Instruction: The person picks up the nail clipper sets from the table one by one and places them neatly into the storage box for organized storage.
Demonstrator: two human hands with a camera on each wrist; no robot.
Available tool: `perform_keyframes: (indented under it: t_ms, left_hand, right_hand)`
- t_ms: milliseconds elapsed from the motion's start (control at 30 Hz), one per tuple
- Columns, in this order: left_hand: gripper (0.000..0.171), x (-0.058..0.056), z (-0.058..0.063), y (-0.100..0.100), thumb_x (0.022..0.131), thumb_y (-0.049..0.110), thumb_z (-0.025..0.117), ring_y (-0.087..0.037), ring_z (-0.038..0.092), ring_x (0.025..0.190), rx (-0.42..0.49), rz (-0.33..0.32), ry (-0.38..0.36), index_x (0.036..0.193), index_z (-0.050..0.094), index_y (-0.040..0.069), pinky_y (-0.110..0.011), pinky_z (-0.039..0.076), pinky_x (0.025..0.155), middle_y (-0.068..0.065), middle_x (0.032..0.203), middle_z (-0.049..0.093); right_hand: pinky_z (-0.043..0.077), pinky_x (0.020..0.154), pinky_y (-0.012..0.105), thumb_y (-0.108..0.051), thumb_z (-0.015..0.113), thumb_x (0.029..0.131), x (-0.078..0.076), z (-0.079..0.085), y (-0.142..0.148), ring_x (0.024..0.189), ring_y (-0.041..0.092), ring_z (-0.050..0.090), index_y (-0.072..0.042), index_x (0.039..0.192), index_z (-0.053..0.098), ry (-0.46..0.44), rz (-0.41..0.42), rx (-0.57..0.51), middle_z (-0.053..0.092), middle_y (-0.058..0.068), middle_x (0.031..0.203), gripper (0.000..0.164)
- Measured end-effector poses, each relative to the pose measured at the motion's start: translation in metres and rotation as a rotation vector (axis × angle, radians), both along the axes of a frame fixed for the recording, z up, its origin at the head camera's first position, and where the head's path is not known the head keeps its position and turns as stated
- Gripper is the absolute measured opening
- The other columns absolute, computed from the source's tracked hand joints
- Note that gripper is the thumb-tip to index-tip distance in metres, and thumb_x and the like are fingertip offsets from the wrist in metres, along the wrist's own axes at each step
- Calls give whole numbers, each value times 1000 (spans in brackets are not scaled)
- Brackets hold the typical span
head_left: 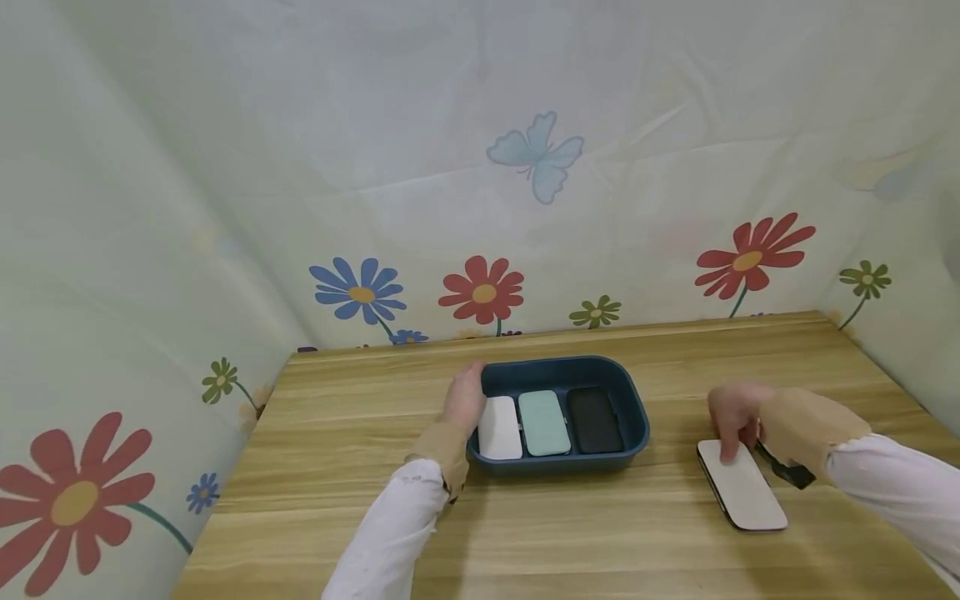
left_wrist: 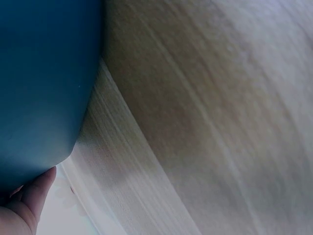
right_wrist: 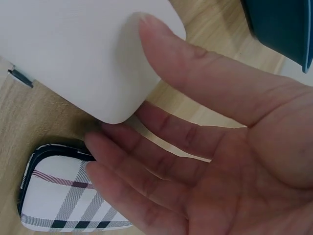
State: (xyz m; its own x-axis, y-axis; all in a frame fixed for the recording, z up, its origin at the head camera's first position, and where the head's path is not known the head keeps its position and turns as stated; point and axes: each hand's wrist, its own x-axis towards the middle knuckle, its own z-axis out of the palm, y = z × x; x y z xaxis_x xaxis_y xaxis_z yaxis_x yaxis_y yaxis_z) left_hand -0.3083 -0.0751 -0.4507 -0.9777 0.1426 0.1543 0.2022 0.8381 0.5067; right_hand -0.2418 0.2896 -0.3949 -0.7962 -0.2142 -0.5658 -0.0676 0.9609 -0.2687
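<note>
My left hand grips the left end of a dark blue tray, and its fingertips show at the tray's edge in the left wrist view. Inside the tray lie three flat rounded cases in a row: a white case, a mint case and a black case. To the right of the tray, my right hand pinches one end of a cream flat case, its thumb on top and fingers at the underside. A plaid case lies on the table under the right fingers.
The wood-grain table reaches back to a pale curtain printed with flowers and a butterfly. A dark object shows beneath the right wrist in the head view; I cannot tell what it is.
</note>
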Motion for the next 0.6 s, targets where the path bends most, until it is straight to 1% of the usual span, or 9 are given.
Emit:
perform_keyframes:
  t_ms: [200, 433, 600]
  left_hand:
    - [46, -1, 0, 0, 78, -20, 52, -27, 51, 107, -2, -2, 1, 120, 52, -1, -34, 42, 87, -16, 118, 54]
    - [47, -1, -1, 0, 78, -20, 51, -27, 51, 108, 4, 3, 0, 121, 52, 0, -34, 41, 88, -15, 120, 53]
    - [46, 0, 0, 1, 79, -19, 51, -26, 50, 109, 4, 5, -14, 121, 52, 0, -34, 40, 89, -15, 120, 53]
  right_hand:
    - [40, 43, 24, -18, 85, 58, 2, -5, 3, 50, 18, 53, -6, 66, 53, 14, 9, -16, 55, 8, 57, 35]
    - [45, 45, 28, -24, 86, 58, 1, -8, 5, 50, 17, 54, -6, 71, 50, 17, -1, 7, 55, 7, 58, 42]
    - [45, 44, 28, -27, 86, 56, 1, -10, 7, 47, 16, 53, -7, 68, 50, 33, 1, 2, 55, 7, 55, 43]
